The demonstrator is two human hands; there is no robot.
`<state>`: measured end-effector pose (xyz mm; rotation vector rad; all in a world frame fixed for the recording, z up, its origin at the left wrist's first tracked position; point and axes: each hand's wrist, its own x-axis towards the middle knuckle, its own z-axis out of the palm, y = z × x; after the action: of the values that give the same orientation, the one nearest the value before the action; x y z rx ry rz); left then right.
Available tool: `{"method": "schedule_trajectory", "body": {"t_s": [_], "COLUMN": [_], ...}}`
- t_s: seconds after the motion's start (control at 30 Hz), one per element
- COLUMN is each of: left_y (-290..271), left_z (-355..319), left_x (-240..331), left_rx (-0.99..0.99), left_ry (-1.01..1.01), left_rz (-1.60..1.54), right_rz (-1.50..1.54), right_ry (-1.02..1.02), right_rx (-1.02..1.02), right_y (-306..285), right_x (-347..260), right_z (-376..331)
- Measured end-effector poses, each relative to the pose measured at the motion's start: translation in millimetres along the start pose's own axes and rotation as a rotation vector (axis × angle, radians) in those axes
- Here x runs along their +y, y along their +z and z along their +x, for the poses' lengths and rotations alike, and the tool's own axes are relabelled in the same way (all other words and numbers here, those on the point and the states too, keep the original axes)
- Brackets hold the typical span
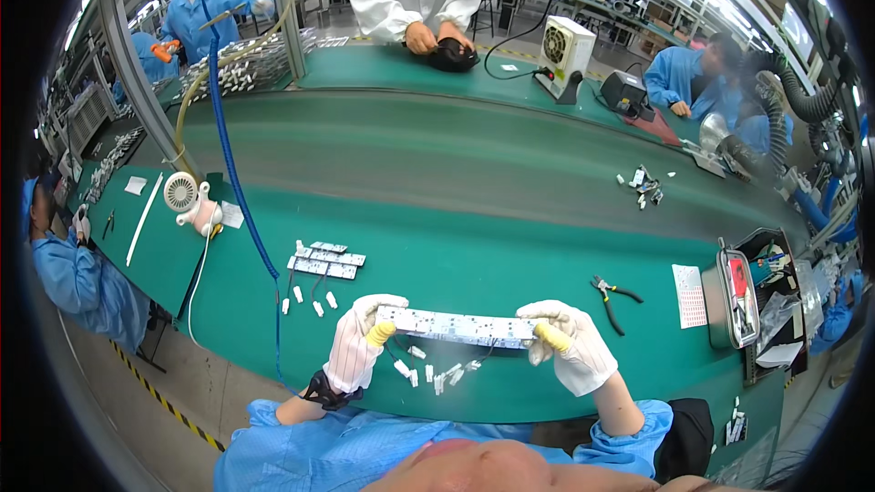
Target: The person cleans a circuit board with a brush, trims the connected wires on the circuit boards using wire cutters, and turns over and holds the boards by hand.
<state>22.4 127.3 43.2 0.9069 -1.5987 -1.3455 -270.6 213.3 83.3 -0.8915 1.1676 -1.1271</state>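
Note:
I hold a long white circuit strip [456, 326] level above the green bench [474, 255], one end in each hand. My left hand [358, 346], in a white glove with a yellow fingertip cot, pinches the strip's left end. My right hand [572, 344], gloved the same way, pinches the right end. Thin black wires with small white connectors [436, 374] hang from the strip onto the bench below it. A black strap sits on my left wrist.
More white strips with wired connectors [324, 261] lie to the left. Pliers [612, 296] and a white card [689, 295] lie to the right, beside a tray of tools [736, 296]. A small white fan [185, 195], a blue hose [232, 173] and co-workers surround the conveyor.

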Motion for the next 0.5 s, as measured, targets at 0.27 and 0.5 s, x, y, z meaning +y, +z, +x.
{"method": "schedule_trajectory", "body": {"t_s": [0.27, 0.5], "left_y": [-0.6, -2.1], "left_z": [-3.9, -6.6], "left_x": [2.8, -3.7], "left_rx": [-0.019, 0.015], "left_ry": [-0.012, -0.057], "left_rz": [-0.060, -0.150], "right_rz": [0.001, 0.017], "right_ry": [-0.060, -0.074], "right_rx": [-0.021, -0.030], "right_y": [0.8, 4.0], "right_x": [3.1, 6.9], "right_z": [-3.0, -1.8]}}
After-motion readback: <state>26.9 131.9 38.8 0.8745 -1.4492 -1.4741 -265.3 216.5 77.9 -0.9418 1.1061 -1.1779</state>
